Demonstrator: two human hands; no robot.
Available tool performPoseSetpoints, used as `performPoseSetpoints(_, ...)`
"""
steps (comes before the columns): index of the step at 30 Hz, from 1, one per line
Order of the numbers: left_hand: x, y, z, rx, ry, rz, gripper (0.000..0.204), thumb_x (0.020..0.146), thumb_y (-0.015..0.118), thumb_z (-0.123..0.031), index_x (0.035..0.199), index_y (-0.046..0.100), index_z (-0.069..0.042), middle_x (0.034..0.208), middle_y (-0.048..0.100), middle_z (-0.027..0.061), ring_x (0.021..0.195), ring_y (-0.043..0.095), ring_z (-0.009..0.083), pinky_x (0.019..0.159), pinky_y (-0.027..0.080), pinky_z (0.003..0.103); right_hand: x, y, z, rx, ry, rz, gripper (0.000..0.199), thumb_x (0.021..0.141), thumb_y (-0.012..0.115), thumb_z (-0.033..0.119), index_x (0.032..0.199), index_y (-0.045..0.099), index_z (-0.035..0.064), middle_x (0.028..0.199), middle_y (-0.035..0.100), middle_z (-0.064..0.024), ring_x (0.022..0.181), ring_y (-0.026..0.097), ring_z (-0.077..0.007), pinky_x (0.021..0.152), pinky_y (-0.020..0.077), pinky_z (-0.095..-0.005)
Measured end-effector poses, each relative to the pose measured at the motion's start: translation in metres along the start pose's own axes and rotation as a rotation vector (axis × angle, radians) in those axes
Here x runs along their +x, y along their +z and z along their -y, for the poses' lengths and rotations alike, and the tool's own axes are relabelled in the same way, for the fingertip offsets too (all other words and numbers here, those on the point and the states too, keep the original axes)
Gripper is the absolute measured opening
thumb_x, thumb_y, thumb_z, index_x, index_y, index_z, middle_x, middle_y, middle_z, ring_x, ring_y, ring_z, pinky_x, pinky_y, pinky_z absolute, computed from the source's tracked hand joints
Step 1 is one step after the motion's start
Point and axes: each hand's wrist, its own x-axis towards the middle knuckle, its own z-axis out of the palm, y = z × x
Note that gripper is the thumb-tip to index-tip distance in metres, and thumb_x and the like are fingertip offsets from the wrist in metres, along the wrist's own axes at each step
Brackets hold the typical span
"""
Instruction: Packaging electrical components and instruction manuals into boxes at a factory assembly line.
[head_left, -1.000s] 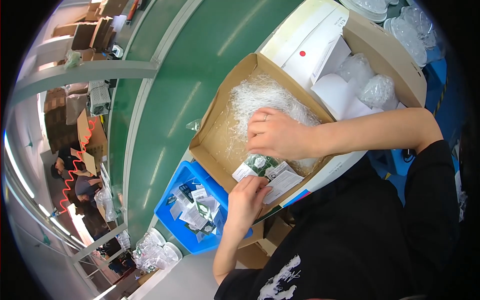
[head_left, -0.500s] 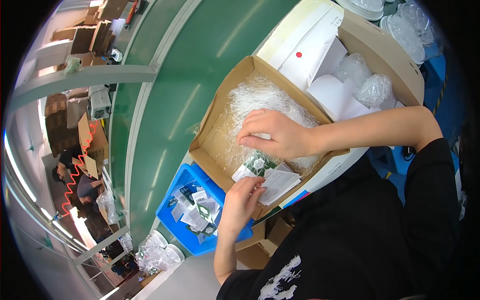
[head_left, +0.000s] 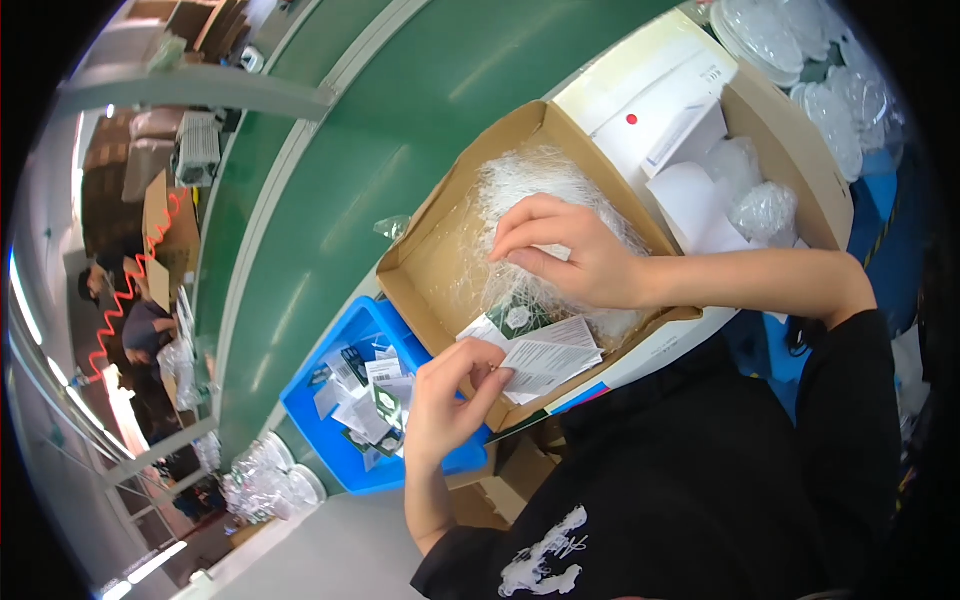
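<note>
A shallow brown cardboard tray point(head_left: 425, 262) holds a tangled heap of thin clear-white plastic strings point(head_left: 515, 180). White printed tags point(head_left: 550, 358) and a green-and-white tag point(head_left: 519, 318) lie at its near end. My left hand point(head_left: 450, 400) is at the tray's near left corner, thumb and fingers pinched at the left edge of a printed tag. Over the string heap, my right hand point(head_left: 585, 255) is bent with curled fingers, thumb and index tips close together. Whether a string is between those tips is too fine to make out.
Left of the tray stands a blue plastic bin point(head_left: 310, 405) of loose tags. A white carton point(head_left: 775, 110) with paper and clear bags adjoins the tray's right. Bagged white lids point(head_left: 265, 480) rest on the green work surface point(head_left: 390, 150). Two people work far left.
The view has shifted, so the bin and tray sit differently in it. My right hand's fingers have spread slightly; my left hand stays at the tags.
</note>
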Motion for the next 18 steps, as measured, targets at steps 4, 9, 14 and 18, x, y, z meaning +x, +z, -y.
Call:
performPoseSetpoints(4, 0.004, 0.012, 0.018, -0.185, 0.052, -0.026, 0.013, 0.08, 0.071, 0.003, 0.088, 0.062, -0.001, 0.075, 0.058, 0.0029, 0.056, 0.05, 0.0097, 0.053, 0.041, 0.024, 0.001, 0.002, 0.002, 0.03, 0.076, -0.005, 0.012, 0.089, 0.066, 0.005, 0.098, 0.073, 0.0041, 0.091, 0.067, -0.0058, 0.092, 0.062, -0.0178, 0.08, 0.0494, -0.0282)
performPoseSetpoints(9, 0.001, 0.024, 0.036, -0.467, 0.035, -0.011, 0.008, 0.082, 0.067, 0.001, 0.087, 0.061, -0.001, 0.067, 0.055, -0.0006, 0.054, 0.048, 0.006, 0.051, 0.04, 0.022, 0.0, 0.001, 0.0, -0.024, 0.14, 0.066, 0.012, 0.089, 0.066, 0.008, 0.098, 0.073, 0.003, 0.09, 0.067, -0.0064, 0.084, 0.063, -0.0174, 0.075, 0.05, -0.0282)
performPoseSetpoints(14, 0.003, 0.029, 0.035, -0.481, 0.037, 0.023, 0.007, 0.084, 0.066, 0.001, 0.087, 0.06, -0.001, 0.063, 0.051, -0.0019, 0.054, 0.046, 0.005, 0.05, 0.039, 0.021, -0.001, 0.0, 0.002, 0.048, 0.304, 0.071, 0.013, 0.092, 0.064, 0.011, 0.096, 0.072, 0.0014, 0.089, 0.068, -0.0071, 0.08, 0.063, -0.0147, 0.074, 0.0494, -0.0278)
performPoseSetpoints(18, 0.006, 0.03, 0.035, -0.459, 0.046, 0.054, 0.007, 0.084, 0.065, 0.001, 0.087, 0.059, -0.001, 0.063, 0.05, -0.0017, 0.054, 0.045, 0.0051, 0.05, 0.038, 0.022, -0.001, -0.002, 0.0, 0.062, 0.243, 0.044, 0.013, 0.093, 0.06, 0.008, 0.095, 0.071, 0.0013, 0.089, 0.067, -0.0071, 0.08, 0.062, -0.0141, 0.074, 0.0491, -0.0277)
